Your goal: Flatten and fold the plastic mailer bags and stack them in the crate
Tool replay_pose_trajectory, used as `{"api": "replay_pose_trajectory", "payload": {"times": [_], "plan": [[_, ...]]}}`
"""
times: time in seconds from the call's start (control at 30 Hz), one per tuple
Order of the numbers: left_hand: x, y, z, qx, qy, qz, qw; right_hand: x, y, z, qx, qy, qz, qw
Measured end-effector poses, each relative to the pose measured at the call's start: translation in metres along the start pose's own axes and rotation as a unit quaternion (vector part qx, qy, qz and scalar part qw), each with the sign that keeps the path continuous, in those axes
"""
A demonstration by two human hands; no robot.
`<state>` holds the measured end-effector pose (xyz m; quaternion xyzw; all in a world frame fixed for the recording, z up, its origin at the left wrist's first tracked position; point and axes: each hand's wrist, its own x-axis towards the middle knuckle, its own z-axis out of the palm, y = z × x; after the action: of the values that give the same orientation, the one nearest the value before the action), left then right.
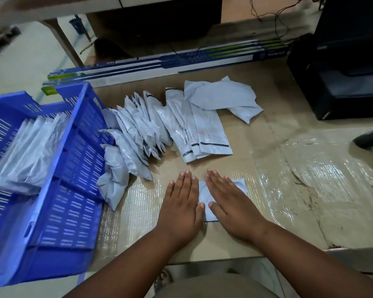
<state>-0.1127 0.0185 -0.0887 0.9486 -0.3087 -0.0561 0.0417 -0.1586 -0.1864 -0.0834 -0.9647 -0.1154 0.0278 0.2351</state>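
Head view, one frame. Landmark for all positions: the blue crate, which sits on the left part of the cardboard-covered table.

Left hand: flat, fingers straight and together, palm down, pressing the left part of a folded mailer bag. Nothing is gripped; the hand lies spread on the bag.

Right hand: also flat, fingers straight, palm down on the same bag, just beside the left hand. The thumbs nearly meet over the middle of the bag. No curl, no pinch.

Folded mailer bag: light grey, small, lying flat on the table to the right of the crate, near the table's front edge. It is mostly covered by the two hands; its far right corner and a strip between the hands show.

Row of unfolded bags: grey, overlapping, fanned out from the crate's right wall toward the table's middle. The nearest ones touch the crate wall. A crumpled pair lies at the row's far end, farthest from the crate.

Inside the crate: a stack of grey bags, leaning against the left part of the interior.

Behind the crate and the row: long printed cartons lying along the table's back edge. Far right of the crate: a black device.
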Motion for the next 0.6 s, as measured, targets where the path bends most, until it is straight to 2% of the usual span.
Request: {"api": "replay_pose_trajectory", "payload": {"times": [0.07,0.13,0.2,0.3,0.33,0.37,0.4,0.43,0.47,0.53,0.6], "plan": [[0.0,0.003,-0.007,-0.011,-0.007,-0.011,1.0,-0.003,0.004,-0.005,0.125,0.02,0.019,0.992],[0.003,0.014,-0.019,-0.028,0.027,-0.019,0.999,-0.007,0.007,-0.009,0.223,0.056,0.034,0.973],[0.011,0.026,-0.021,-0.05,0.064,0.026,0.996,-0.009,0.008,-0.011,0.305,0.085,0.05,0.947],[0.018,0.039,-0.005,-0.018,0.037,0.054,0.998,-0.008,0.006,-0.019,0.376,0.106,0.088,0.916],[0.018,0.04,0.0,-0.003,0.033,0.045,0.998,-0.008,0.007,-0.023,0.345,0.112,0.099,0.927],[0.018,0.039,0.003,0.003,0.032,0.037,0.999,-0.007,0.007,-0.028,0.263,0.112,0.096,0.954],[0.019,0.039,0.004,0.006,0.031,0.036,0.999,-0.007,0.007,-0.032,0.134,0.102,0.076,0.983],[0.02,0.039,0.004,0.007,0.029,0.039,0.999,-0.006,0.007,-0.032,-0.004,0.09,0.046,0.995],[0.02,0.038,0.005,0.009,0.026,0.042,0.999,-0.006,0.005,-0.03,-0.106,0.07,0.016,0.992],[0.021,0.039,0.006,0.018,0.032,0.043,0.998,-0.008,0.005,-0.019,-0.188,0.032,-0.003,0.982],[0.021,0.041,0.007,0.022,0.038,0.032,0.999,-0.013,0.012,-0.009,-0.166,0.006,0.018,0.986]]}}
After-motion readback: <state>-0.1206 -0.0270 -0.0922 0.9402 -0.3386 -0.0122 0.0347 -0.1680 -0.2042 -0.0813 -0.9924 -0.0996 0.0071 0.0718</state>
